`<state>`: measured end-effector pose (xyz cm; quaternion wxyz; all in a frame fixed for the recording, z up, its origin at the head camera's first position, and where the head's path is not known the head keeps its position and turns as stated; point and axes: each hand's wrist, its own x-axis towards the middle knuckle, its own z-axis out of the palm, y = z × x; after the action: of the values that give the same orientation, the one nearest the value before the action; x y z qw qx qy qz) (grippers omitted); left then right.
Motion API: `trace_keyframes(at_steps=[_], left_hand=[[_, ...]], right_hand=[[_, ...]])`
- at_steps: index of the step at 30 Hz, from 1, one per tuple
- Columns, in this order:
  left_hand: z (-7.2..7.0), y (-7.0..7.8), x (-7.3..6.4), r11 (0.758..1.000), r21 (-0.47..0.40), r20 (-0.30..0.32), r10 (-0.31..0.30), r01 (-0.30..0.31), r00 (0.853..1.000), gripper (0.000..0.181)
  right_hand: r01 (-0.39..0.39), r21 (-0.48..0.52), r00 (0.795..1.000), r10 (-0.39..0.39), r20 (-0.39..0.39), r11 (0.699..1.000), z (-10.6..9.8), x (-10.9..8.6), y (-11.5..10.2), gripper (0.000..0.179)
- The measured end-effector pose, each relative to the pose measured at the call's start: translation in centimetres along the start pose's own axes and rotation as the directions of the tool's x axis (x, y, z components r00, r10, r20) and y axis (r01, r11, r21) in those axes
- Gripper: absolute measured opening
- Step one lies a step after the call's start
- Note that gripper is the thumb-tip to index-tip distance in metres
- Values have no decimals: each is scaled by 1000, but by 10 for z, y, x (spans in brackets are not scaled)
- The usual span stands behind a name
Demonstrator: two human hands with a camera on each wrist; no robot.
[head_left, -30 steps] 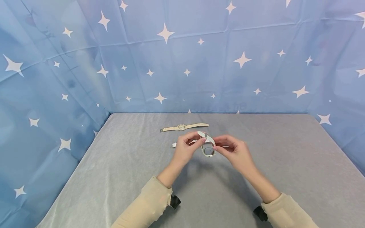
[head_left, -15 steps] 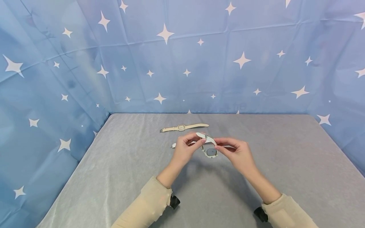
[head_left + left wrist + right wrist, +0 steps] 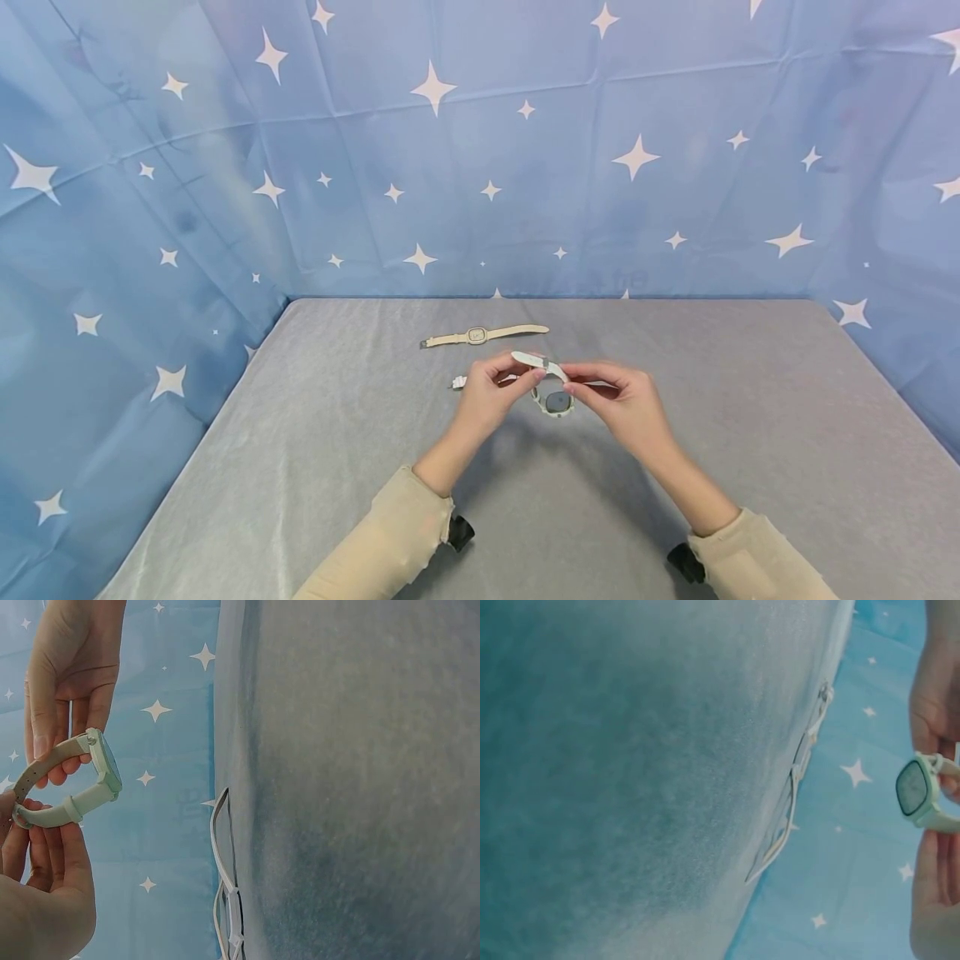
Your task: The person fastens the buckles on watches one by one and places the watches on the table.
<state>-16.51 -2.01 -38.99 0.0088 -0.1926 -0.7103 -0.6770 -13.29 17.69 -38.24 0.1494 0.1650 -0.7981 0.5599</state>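
Observation:
A pale green wristwatch (image 3: 557,405) is held up over the table, its strap bent into a loop with the case hanging at the bottom. My left hand (image 3: 486,393) pinches the strap by the grey buckle, where the strap's tip sticks out to the left. From the other side, my right hand (image 3: 621,398) grips the strap between thumb and fingers. In the left wrist view the watch (image 3: 105,769) shows its loop from the side, with holes along the strap's tan lining. The right wrist view shows its squarish dial (image 3: 913,787).
A beige wristwatch (image 3: 477,336) lies stretched out near the back of the grey-covered table (image 3: 750,417). Behind my left hand a white watch strap end (image 3: 458,382) shows, the rest mostly hidden. A blue star-patterned curtain (image 3: 480,150) hangs at the back and sides.
The strap's tip has shifted slightly left and down, lying flatter past the buckle. The watch case has swung a little to the right. Both hands stay nearly in place.

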Motion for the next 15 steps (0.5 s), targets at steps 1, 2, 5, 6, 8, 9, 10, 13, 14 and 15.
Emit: trace_keyframes(at_steps=[1, 2, 5, 6, 8, 9, 10, 13, 14, 15], left_hand=[[0, 0, 0, 1000, -1, 3, 2, -2, 1000, 22], [0, 0, 0, 1000, -2, 6, 1, -1, 1000, 22], [1, 1, -1, 1000, -2, 15, 2, -2, 1000, 22], [1, 1, -2, 1000, 0, 16, 2, -2, 1000, 22], [2, 1, -2, 1000, -1, 16, 4, -4, 1000, 22], [2, 1, -2, 1000, -2, 15, 5, -5, 1000, 22], [2, 1, -2, 1000, -3, 13, 7, -7, 1000, 22], [4, 0, -2, 1000, -2, 7, 13, -13, 1000, 22], [4, 0, -2, 1000, 3, 7, 14, -14, 1000, 22], [4, -1, -2, 1000, 5, 6, 15, -15, 1000, 22]], right_hand=[[1, -5, 1000, -1, 2, 1000, 0, 0, 0, 22], [1, -9, 1000, -1, 3, 1000, 0, 0, 0, 23], [5, -12, 1000, -5, 4, 1000, 0, 0, 0, 23], [9, -11, 1000, -9, 6, 1000, 0, 0, 0, 23], [18, -9, 1000, -18, 9, 1000, 0, 0, 0, 23], [22, -7, 1000, -22, 9, 1000, 0, 0, 0, 23], [27, -3, 1000, -27, 10, 1000, 1, 0, 0, 22], [39, 1, 999, -39, 13, 999, 2, 0, 0, 22], [39, 1, 999, -39, 13, 999, 2, 0, 0, 22], [39, 3, 999, -39, 12, 999, 2, 0, 0, 22]])
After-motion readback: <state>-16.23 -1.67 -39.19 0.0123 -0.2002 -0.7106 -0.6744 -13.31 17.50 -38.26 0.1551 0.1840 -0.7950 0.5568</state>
